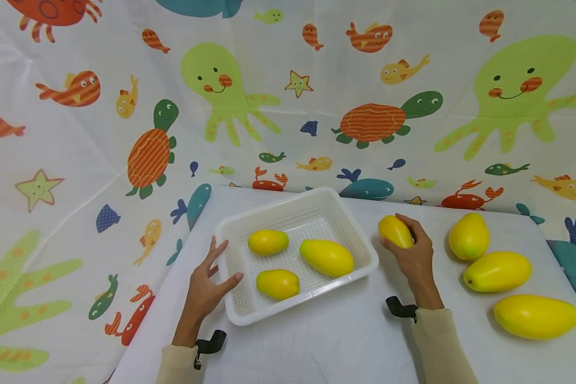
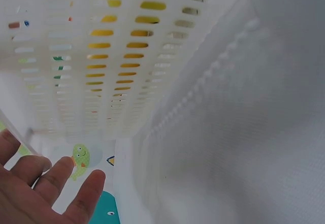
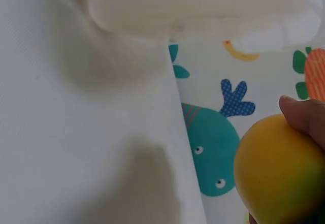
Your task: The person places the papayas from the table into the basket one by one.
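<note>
A white plastic basket (image 1: 300,296) with a perforated floor and sides sits on the table, holding a mango (image 1: 268,242), a second mango (image 1: 278,284) and a larger mango (image 1: 327,258). At its left end is my left hand (image 1: 206,288), fingers spread and fairly straight, thumb and forefinger over the rim. The left wrist view has those fingers (image 2: 84,198) beside the slotted wall (image 2: 76,102). To the right of the basket, my right hand (image 1: 415,256) grips a yellow mango (image 1: 394,231) between thumb and fingers. That mango (image 3: 279,173) fills the right wrist view's lower right corner.
On the right lie an upright-looking mango (image 1: 469,236), a long mango (image 1: 498,271) and another long mango (image 1: 536,317). A white cloth covers the table (image 1: 326,346). Behind and to the left hangs a sea-animal print curtain (image 1: 278,64).
</note>
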The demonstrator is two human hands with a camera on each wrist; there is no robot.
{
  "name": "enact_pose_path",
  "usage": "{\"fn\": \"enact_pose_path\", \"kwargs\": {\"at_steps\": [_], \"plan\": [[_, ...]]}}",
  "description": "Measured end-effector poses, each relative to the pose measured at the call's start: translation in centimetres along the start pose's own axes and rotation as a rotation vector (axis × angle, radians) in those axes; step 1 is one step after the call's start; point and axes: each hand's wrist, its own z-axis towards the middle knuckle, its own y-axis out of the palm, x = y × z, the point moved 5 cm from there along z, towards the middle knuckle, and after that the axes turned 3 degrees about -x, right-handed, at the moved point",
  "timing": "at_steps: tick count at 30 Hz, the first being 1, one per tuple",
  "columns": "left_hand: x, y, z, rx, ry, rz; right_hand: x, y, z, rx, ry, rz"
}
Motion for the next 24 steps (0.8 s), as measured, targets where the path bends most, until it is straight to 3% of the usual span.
{"fn": "enact_pose_path", "kwargs": {"at_steps": [24], "plan": [[-0.2, -0.1, 0.5, -0.013, -0.003, -0.016, -5.6, 1.6, -1.6, -0.048, -0.130, 0.055]]}}
